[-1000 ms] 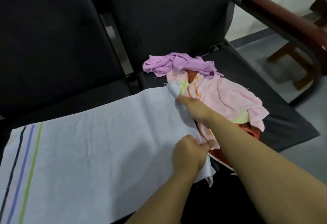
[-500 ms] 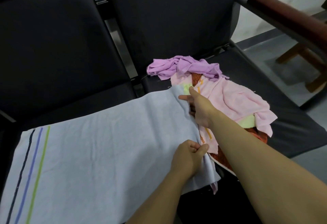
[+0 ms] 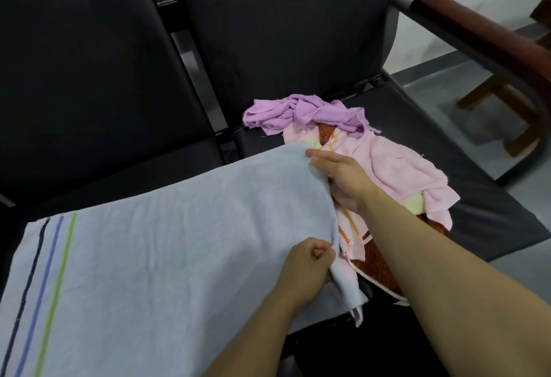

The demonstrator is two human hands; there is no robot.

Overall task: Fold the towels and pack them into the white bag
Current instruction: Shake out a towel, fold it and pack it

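A light blue towel (image 3: 167, 245) with dark, blue and green stripes near its left end lies spread over the left black seat. My left hand (image 3: 307, 266) grips its near right corner in a fist. My right hand (image 3: 340, 177) holds the far right corner, fingers curled under the raised edge. Beside them on the right seat lies a heap of towels: a purple one (image 3: 301, 114), a pink one (image 3: 399, 174), a yellow-green one (image 3: 416, 205) and an orange-red one (image 3: 378, 266). No white bag is in view.
Black padded chairs (image 3: 89, 84) stand side by side with a metal gap between them. A dark red armrest (image 3: 483, 36) juts out at the upper right. A wooden stool leg (image 3: 495, 90) stands on the grey floor beyond.
Both hands have lifted the blue towel's right edge, which now curves up off the seat. The right hand has slid under the far corner. The view has shifted slightly.
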